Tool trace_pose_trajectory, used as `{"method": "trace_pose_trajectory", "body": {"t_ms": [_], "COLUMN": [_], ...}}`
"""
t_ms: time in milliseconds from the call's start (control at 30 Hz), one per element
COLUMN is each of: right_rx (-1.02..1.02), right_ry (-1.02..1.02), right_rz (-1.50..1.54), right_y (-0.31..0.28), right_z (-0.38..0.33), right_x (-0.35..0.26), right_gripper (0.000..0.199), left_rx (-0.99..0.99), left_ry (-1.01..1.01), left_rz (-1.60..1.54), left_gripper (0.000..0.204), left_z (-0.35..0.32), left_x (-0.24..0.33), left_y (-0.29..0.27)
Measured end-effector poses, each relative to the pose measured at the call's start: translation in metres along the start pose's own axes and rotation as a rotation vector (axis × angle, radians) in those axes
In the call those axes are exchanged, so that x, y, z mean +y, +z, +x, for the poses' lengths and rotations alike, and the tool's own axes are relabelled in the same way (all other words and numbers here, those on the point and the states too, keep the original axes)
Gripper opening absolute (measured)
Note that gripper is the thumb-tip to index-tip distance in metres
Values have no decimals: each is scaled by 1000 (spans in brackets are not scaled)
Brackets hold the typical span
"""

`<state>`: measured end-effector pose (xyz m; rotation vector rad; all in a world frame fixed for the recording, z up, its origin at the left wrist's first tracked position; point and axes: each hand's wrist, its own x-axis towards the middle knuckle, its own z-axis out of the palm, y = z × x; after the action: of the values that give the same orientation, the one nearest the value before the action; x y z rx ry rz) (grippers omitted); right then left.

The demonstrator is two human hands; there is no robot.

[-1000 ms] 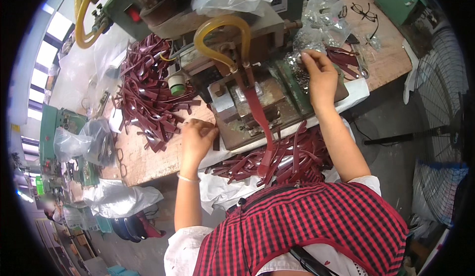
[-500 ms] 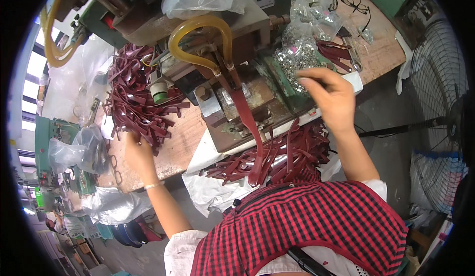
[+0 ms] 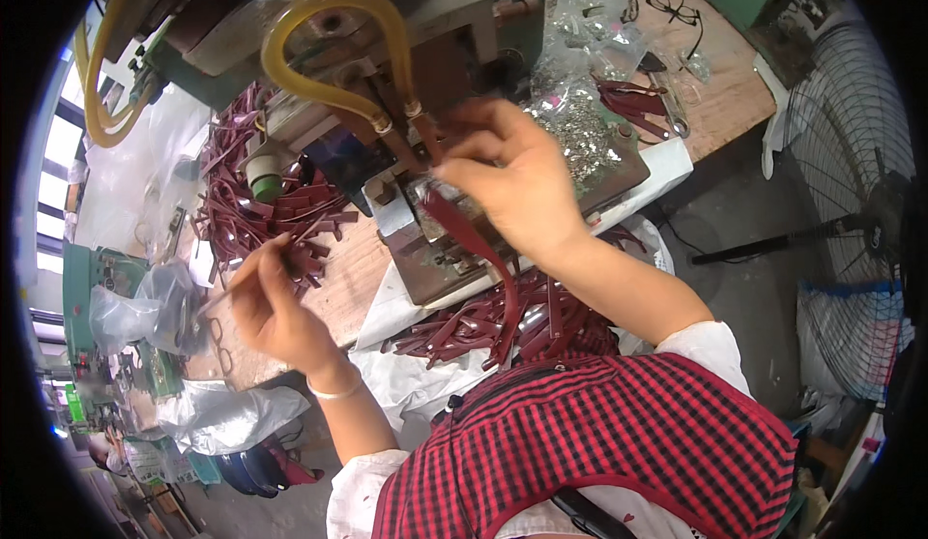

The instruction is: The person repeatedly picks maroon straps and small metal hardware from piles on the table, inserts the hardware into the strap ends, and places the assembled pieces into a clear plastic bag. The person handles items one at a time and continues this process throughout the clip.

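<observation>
A dark red eyeglass temple (image 3: pixel 466 233) lies with one end at the work block of a bench press (image 3: pixel 401 147), its other end curving down toward me. My right hand (image 3: pixel 522 186) is at the press head, thumb and fingers pinched together just above the temple's end; whatever they hold is too small and blurred to name. Off to the left, my left hand (image 3: pixel 280 317) is closed around what looks like another thin dark red temple, mostly hidden by the fingers. A heap of similar temples (image 3: pixel 266 186) lies beyond that hand.
More temples (image 3: pixel 464 321) are piled on white sheeting below the press. Small shiny metal parts (image 3: pixel 585 143) fill a tray at its right. A yellow hose (image 3: pixel 391 31) loops over the press. Eyeglass frames (image 3: pixel 677 7) rest at the far right, near a floor fan (image 3: pixel 851 191).
My right hand has moved left from the metal parts to the press head. My left hand has drawn slightly nearer, now with a thin strip in its fingers. The machine's display is now lit.
</observation>
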<state>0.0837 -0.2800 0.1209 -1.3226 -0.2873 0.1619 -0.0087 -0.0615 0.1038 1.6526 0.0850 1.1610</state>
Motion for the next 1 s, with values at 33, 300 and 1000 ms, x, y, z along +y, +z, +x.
{"method": "trace_pose_trajectory", "body": {"t_ms": [33, 300, 1000], "right_rx": [31, -112, 422], "right_ry": [-39, -196, -499], "right_rz": [14, -443, -1159], "right_y": [4, -21, -125], "right_z": [3, -10, 16], "right_x": [6, -12, 84], "right_gripper": [42, 48, 15], "left_rx": [13, -615, -556], "left_ry": [73, 758, 540], "left_rz": [28, 409, 376], "left_gripper": [16, 21, 21], "left_z": [-1, -31, -56], "left_x": [13, 44, 36], "left_y": [5, 44, 9]}}
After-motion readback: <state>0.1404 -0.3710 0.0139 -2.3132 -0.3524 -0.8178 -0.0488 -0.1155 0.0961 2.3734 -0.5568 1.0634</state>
